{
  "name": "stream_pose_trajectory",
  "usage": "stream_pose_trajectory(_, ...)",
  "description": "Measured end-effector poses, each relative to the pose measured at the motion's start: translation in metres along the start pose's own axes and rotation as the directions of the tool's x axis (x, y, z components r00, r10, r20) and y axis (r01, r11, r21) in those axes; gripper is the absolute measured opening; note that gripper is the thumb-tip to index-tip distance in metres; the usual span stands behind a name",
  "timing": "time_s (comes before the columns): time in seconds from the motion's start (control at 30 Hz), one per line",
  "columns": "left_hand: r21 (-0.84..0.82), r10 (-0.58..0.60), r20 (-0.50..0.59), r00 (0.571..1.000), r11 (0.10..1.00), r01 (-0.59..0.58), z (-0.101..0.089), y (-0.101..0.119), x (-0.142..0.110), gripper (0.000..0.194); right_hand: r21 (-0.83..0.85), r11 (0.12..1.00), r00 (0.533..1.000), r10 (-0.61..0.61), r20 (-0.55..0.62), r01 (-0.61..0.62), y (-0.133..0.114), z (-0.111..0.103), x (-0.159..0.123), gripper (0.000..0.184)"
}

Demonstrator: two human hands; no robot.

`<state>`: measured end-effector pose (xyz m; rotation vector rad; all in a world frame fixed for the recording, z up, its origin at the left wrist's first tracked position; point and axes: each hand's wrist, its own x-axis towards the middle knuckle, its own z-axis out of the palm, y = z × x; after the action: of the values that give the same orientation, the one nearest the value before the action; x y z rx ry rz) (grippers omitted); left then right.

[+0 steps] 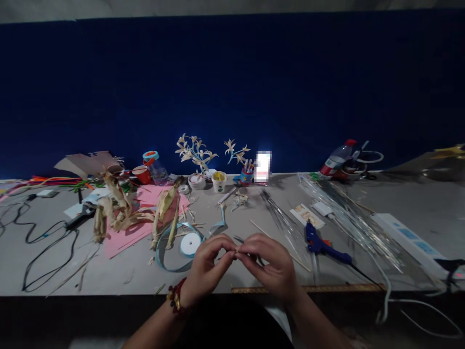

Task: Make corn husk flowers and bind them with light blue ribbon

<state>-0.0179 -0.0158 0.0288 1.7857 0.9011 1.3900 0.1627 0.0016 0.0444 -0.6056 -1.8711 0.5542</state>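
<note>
Watching through the head camera. Both hands meet in front of me, low over the near part of the grey table. Left hand: thumb and fingertips drawn together; a beaded red-and-amber bracelet on its wrist. Right hand: same pinch, its tips against the left's. Whatever sits between them, just at the meeting point, is too small for me to make out.

Just beside the left hand, a round white spool lies flat, a loose loop of pale blue ribbon around it. Behind the right hand, a thin pale wooden stick runs diagonally; a long tan ruler-like strip follows the table's near edge.

To the left: crumpled tan dried husks partly on pink paper sheets.

To the right: a dark blue glue gun, orange bit beside it, then a bundle of silvery wires in clear plastic, then a long white power strip.

Along the back: cream flowers on pale blue stems, a white cup with yellow inside, a red-capped clear plastic bottle leaning over.
</note>
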Motion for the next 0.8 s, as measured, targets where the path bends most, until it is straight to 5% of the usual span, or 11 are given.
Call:
stream_pose_trajectory(0.27,-0.005,-0.069,0.039,0.997,0.998,0.069,-0.001,0.002,0.006,0.011,0.042,0.998,0.999,0.051,-0.007,-0.05,0.004,0.0,0.005,0.008)
stream_pose_trajectory(0.47,0.079,-0.039,0.041,0.998,0.996,0.036,-0.002,-0.005,0.008,0.006,0.126,0.966,0.973,0.229,-0.01,-0.226,0.016,0.003,0.006,0.009)
stream_pose_trajectory(0.67,0.254,0.111,-0.011,0.994,0.962,-0.104,0.002,-0.013,0.012,0.011,0.365,0.827,0.893,0.45,0.026,-0.427,0.032,0.009,0.002,0.01)
stream_pose_trajectory(0.8,0.154,0.045,-0.004,0.999,0.987,-0.044,0.002,-0.017,0.013,0.011,0.486,0.715,0.848,0.517,0.117,-0.503,0.039,0.012,-0.001,0.01)
